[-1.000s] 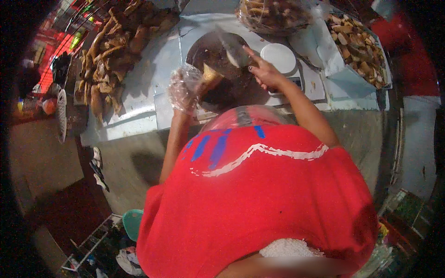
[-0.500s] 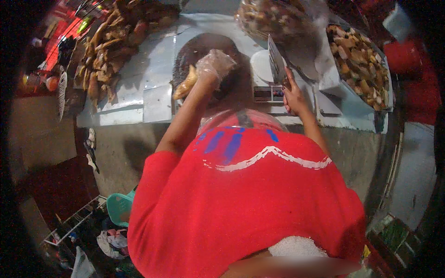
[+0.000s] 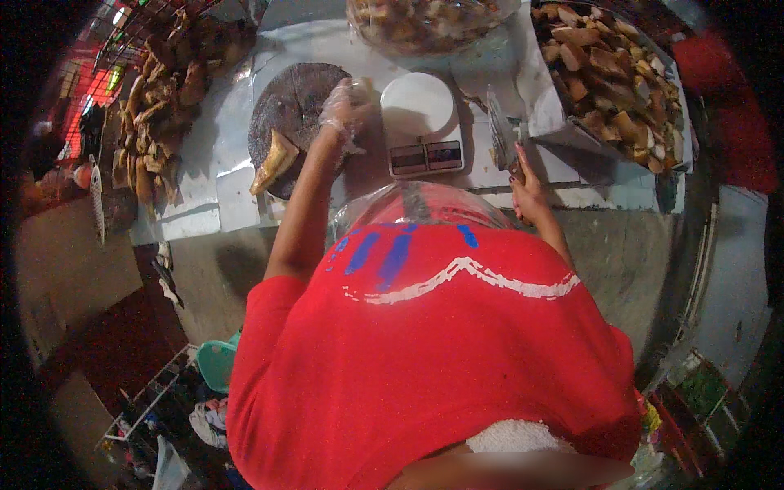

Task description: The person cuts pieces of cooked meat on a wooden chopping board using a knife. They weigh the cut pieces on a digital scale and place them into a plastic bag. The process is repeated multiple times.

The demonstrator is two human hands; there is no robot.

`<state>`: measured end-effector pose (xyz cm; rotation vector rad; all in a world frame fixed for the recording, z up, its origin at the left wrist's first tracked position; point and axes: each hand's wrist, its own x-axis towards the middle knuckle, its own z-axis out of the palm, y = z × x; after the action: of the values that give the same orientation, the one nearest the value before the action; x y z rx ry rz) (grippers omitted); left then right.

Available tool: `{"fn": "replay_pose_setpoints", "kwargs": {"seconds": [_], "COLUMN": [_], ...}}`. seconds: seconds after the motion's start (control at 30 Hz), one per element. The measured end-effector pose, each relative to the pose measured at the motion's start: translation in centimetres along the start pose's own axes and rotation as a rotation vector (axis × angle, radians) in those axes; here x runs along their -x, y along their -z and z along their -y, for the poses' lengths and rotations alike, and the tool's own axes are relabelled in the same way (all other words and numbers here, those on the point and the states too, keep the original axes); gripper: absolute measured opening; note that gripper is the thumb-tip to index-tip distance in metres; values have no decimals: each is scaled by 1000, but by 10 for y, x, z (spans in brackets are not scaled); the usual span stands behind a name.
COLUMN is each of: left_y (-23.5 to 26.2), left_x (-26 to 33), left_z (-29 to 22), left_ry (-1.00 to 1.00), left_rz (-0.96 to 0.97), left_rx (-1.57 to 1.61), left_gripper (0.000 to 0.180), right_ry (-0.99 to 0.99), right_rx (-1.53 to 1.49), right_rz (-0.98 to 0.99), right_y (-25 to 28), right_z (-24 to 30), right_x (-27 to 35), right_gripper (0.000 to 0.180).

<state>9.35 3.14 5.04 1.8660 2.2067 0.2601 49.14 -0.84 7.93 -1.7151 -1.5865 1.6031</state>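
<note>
While your right hand (image 3: 531,194) has its grip closed round the handle of the cleaver (image 3: 500,139), angle the blade away from your other forearm. Your plastic-covered left hand (image 3: 343,110) is at the chopping block's right side; whether its grip holds anything, you cannot tell. The browned meat piece (image 3: 276,162) lies at the near left edge of the chopping block (image 3: 286,98); steady it there. The kitchen scale (image 3: 418,106) crowds that hand, and the box of chunks (image 3: 541,102) flanks the cleaver.

The left hand (image 3: 346,110) has released the meat (image 3: 276,162), now left of its wrist; the right hand (image 3: 531,192) has taken the knife (image 3: 500,131) farther rightward.
</note>
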Motion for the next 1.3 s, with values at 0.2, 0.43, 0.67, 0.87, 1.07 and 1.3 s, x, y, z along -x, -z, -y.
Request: {"fn": "replay_pose_setpoints", "kwargs": {"seconds": [0.2,0.43,0.67,0.87,1.07,1.3], "left_y": [-8,-3,41,38,24,21], "left_x": [-3,11,107,201,228,169], "left_z": [-94,-99,-61,-12,-3,-22], "left_ry": [-380,-168,356,371,413,339], "left_rz": [-187,-347,-494,-704,-797,-779], "left_rx": [-237,120,1690,822,779,1570], "left_gripper": [26,66,43,52,57,39], "right_ry": [333,412,722,557,600,592], "right_rx": [228,248,251,299,333,380], "right_rz": [26,-2,-66,78,131,85], "right_y": [23,44,41,42,40,43], "right_z": [-15,-16,-5,9,18,7], "right_x": [-28,-30,-46,-54,-59,-59], "right_gripper": [72,75,74,73,73,74]}}
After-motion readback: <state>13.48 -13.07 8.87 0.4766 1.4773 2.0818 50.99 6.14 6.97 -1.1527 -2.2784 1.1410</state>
